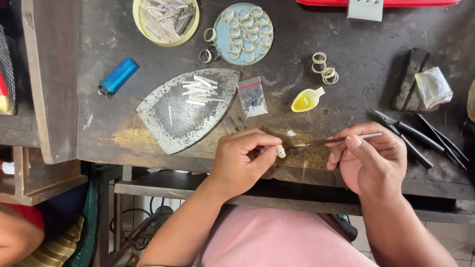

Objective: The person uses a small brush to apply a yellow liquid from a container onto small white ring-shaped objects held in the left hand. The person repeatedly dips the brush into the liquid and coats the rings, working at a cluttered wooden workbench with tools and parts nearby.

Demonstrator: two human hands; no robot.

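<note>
We see the left hand (243, 159) pinching a small pale ring (281, 151); the right hand (368, 159) pinches thin tweezers (339, 140) toward it, below the yellow spoon-shaped dish (307, 100); a loose pinch might drop the ring off the workbench (346, 59).

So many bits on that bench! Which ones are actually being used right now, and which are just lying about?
In use:
- small pale ring, pinched in the left hand
- thin metal tool, held in the right hand, tip near the ring

Lying about:
- blue lighter
- pliers
- small yellow dish
- round tray of rings
- little plastic bag

Small pale ring (281, 151), thin tweezers (341, 140)
</note>
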